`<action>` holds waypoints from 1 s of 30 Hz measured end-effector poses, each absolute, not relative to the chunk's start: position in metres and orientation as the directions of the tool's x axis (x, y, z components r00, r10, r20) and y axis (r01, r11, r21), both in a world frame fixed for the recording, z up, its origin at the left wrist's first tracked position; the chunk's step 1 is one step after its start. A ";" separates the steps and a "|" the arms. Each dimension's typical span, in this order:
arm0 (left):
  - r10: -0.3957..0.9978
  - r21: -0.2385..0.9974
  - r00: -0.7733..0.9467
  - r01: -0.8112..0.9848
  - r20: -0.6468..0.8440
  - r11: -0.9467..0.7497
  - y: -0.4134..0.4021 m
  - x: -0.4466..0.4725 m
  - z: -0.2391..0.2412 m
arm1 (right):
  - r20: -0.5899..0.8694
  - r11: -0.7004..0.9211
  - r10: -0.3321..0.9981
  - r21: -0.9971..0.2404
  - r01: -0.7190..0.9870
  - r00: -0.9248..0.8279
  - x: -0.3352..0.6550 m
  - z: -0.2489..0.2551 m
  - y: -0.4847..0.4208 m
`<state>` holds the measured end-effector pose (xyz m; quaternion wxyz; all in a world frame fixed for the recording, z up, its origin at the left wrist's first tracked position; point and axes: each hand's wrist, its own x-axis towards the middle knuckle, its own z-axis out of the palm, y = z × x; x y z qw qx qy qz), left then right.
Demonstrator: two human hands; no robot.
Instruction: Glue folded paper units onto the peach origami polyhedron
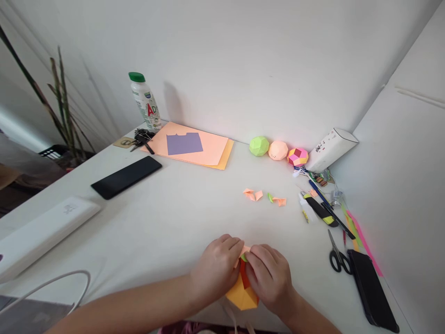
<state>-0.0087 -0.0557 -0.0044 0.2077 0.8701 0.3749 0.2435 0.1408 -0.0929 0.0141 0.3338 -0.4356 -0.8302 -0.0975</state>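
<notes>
Both my hands meet near the front edge of the white table (174,218). My left hand (216,266) and my right hand (269,278) are closed around a folded paper model (242,293) in orange, red and pale peach. The fingertips of both hands pinch a small peach and green paper piece (244,253) at the top of the model. Much of the model is hidden by my fingers. A few small folded paper units (264,196), peach and green, lie on the table beyond my hands.
Three paper balls, green (259,145), peach (278,150) and pink-yellow (297,157), sit by the wall beside a white box (330,148). Scissors (338,256), pens, a dark phone (372,287) lie right. Paper sheets (194,146), bottle (145,100), keys, black phone (126,176), white case (41,234) lie left.
</notes>
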 end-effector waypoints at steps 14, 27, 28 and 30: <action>0.706 0.462 0.568 0.535 0.423 -0.707 -0.058 -0.008 -0.007 | 0.682 0.608 0.634 -0.148 0.780 -0.365 0.142 0.011 -0.094; 0.546 0.264 0.483 0.534 0.684 -0.803 -0.057 -0.009 -0.008 | 0.758 0.662 0.520 -0.066 0.747 -0.394 0.146 0.001 -0.097; 0.539 0.252 0.484 0.538 0.689 -0.805 -0.057 -0.009 -0.008 | 0.761 0.659 0.520 -0.069 0.749 -0.388 0.145 0.001 -0.097; 0.529 0.228 0.491 0.546 0.692 -0.806 -0.057 -0.009 -0.008 | 0.760 0.656 0.523 -0.070 0.751 -0.386 0.144 0.002 -0.097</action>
